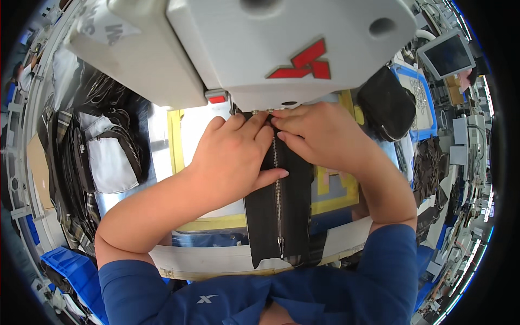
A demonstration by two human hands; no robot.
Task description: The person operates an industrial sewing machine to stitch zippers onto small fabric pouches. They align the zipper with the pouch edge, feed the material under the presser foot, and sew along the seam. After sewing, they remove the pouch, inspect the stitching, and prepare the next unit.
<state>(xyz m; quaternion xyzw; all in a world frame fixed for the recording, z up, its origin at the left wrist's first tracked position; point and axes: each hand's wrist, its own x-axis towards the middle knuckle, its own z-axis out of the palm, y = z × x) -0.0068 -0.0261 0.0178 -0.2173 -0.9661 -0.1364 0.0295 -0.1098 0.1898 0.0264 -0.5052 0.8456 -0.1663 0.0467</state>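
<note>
A long black fabric piece with a metal zipper runs from under the sewing machine head toward my body, past the near table edge. Its silver zipper pull lies at the near end. My left hand rests flat on the left side of the piece, fingers spread toward the machine and thumb stretched across the zipper. On the right side, my right hand has its fingers and thumb drawn together at the far end of the zipper, gripping the fabric. The machine head hides the needle area.
Stacked dark pieces with zippers lie at the left. A black pouch-like piece sits at the right, beside a blue tray. Farther right is a screen. A blue bin stands at lower left. Yellow tape borders the work plate.
</note>
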